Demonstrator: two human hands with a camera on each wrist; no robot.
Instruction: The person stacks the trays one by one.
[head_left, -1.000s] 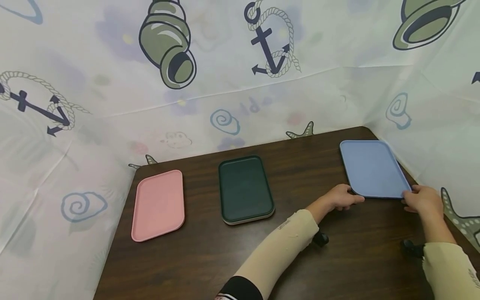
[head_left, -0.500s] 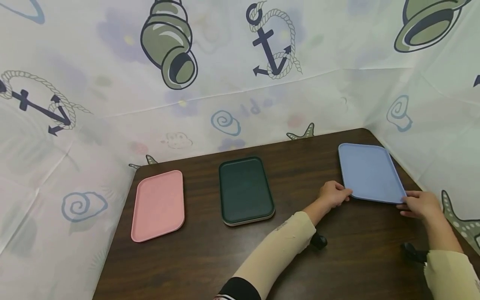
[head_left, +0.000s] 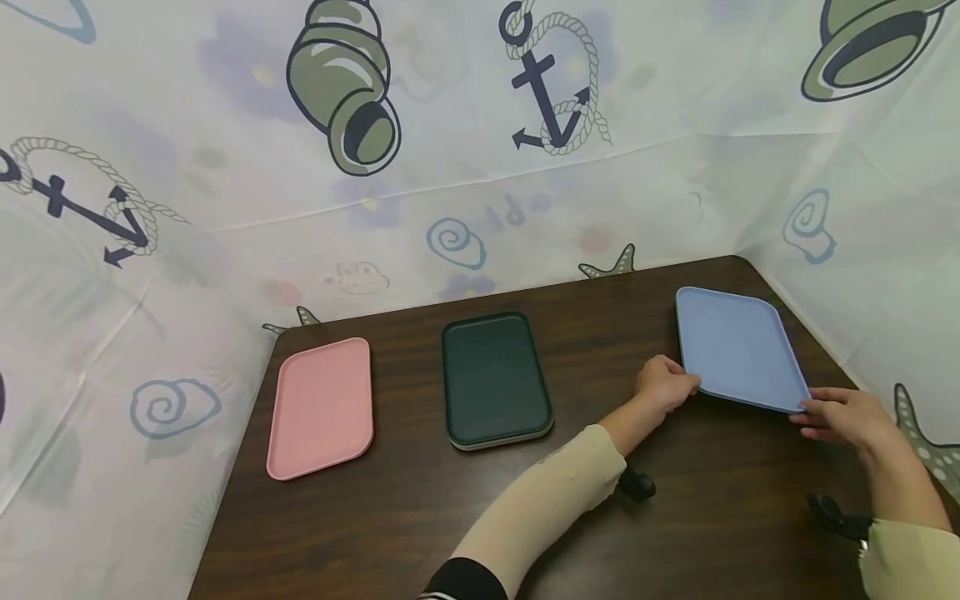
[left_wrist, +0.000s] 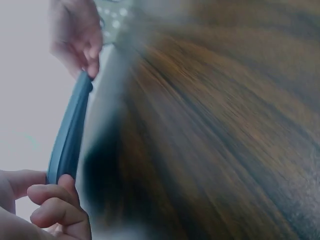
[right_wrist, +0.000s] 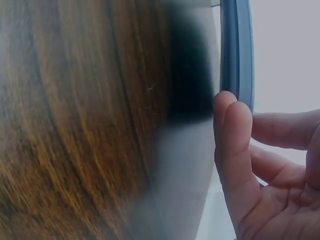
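A blue rectangular tray (head_left: 738,348) is at the right end of the brown table, tilted slightly in the head view. My left hand (head_left: 663,385) pinches its near left corner. In the left wrist view, the thumb lies on one side of the tray's edge (left_wrist: 69,132) and curled fingers on the other. My right hand (head_left: 847,417) pinches the near right corner, with fingertips under the edge (right_wrist: 237,55) in the right wrist view. A dark shadow shows on the wood beneath, and the near edge looks raised. The far edge's contact with the table cannot be made out.
A dark green tray (head_left: 497,379) lies mid-table, with a paler rim showing under it. Farther left is a pink tray (head_left: 321,408). Patterned cloth (head_left: 450,167) hangs behind and at both sides of the brown wooden table (head_left: 360,525).
Both hands have taken hold of the blue tray's near corners. The tray has shifted slightly left and toward me, turning a little. The green and pink trays have stayed put.
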